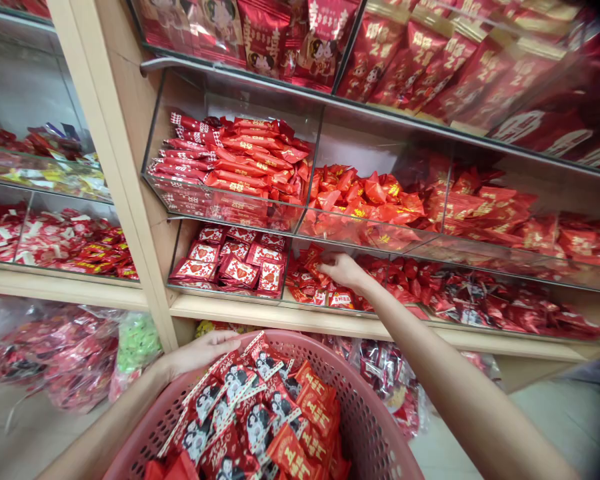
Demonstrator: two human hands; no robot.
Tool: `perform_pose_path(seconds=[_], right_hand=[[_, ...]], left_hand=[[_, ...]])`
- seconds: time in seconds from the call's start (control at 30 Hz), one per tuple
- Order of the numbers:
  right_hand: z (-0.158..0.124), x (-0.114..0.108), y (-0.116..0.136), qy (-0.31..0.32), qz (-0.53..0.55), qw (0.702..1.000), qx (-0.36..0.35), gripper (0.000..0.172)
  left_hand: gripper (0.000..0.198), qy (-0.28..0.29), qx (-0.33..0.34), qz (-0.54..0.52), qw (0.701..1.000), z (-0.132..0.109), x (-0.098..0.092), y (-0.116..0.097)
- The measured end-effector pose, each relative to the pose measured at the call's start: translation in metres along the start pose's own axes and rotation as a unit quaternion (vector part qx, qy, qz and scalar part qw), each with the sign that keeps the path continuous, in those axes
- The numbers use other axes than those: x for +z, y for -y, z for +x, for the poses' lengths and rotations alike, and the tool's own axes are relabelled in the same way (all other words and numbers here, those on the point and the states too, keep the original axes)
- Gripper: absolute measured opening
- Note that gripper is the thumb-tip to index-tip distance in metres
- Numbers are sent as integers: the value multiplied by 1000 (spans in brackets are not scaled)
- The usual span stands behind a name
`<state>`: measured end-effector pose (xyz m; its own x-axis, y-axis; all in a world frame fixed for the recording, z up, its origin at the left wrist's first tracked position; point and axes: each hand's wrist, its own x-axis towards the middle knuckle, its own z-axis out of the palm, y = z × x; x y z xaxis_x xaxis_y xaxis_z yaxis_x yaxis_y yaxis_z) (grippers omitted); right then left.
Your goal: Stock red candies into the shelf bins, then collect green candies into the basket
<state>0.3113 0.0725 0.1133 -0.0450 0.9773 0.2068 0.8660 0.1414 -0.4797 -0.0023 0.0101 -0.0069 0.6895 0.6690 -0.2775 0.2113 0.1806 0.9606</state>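
My left hand [205, 351] grips the far left rim of a round pink plastic basket [380, 407] with holes in its wall. Inside the basket lie red packets with black-and-white couple pictures [257, 423] and red packets with gold lettering [313, 407]. My right hand [344, 272] reaches into a low shelf compartment, its fingers closed on a red candy packet [312, 259]. Below that hand are more small red packets [340, 299]. Just left is a compartment of flat red packets with white heart-patterned fronts [240, 270].
A clear divider and front panel [300, 223] bound the bins above, which hold red stick packets [250, 157] and red twisted-wrap sweets [365, 197]. A wooden upright [130, 167] stands left. Plastic bags of sweets [80, 360] lie below the shelf.
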Motion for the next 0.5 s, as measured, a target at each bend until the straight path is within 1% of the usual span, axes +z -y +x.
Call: perform_pose_path(seconds=[0.1, 0.17, 0.23, 0.3, 0.37, 0.43, 0.5], right_hand=[[-7, 7, 8, 57, -59, 996, -46, 22], [-10, 11, 14, 61, -100, 991, -60, 22], [-9, 14, 19, 48, -126, 990, -43, 22], [-7, 18, 22, 44, -126, 991, -15, 22], [-6, 22, 24, 68, -103, 992, -7, 22], [-5, 26, 27, 106, -89, 990, -20, 24], [-7, 30, 30, 116, -128, 985, -21, 29]], left_hand=[[52, -2, 4, 2, 1000, 0, 1, -1], [50, 0, 5, -7, 1000, 0, 0, 1], [49, 1, 7, -20, 1000, 1, -1, 4], [48, 0, 11, -26, 1000, 1, -1, 6], [49, -2, 12, -23, 1000, 0, -1, 6], [49, -7, 11, -18, 1000, 0, 0, 5], [48, -15, 11, -14, 1000, -1, 1, 4]])
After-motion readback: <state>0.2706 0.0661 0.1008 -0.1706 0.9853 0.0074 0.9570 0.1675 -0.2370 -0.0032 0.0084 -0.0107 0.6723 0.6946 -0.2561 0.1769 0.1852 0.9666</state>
